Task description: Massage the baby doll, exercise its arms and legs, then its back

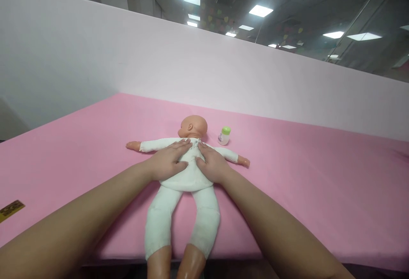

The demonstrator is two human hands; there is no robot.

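A baby doll (193,181) with a white cloth body lies face down on a pink surface, its bald head turned to the left and its arms stretched out sideways. My left hand (171,159) rests flat on the left side of its upper back, fingers extended. On the right side of the back lies my right hand (211,162), also flat with the fingers stretched. Both palms touch the cloth, and neither hand grasps anything. Beside the doll's head, to the right, stands a small clear bottle (224,136) with a green lid.
The pink padded table (303,194) has its front edge under the doll's lower legs. A white wall (204,66) borders the back, with a dark window or mirror showing ceiling lights above it. A yellow and black label (12,209) lies at the left.
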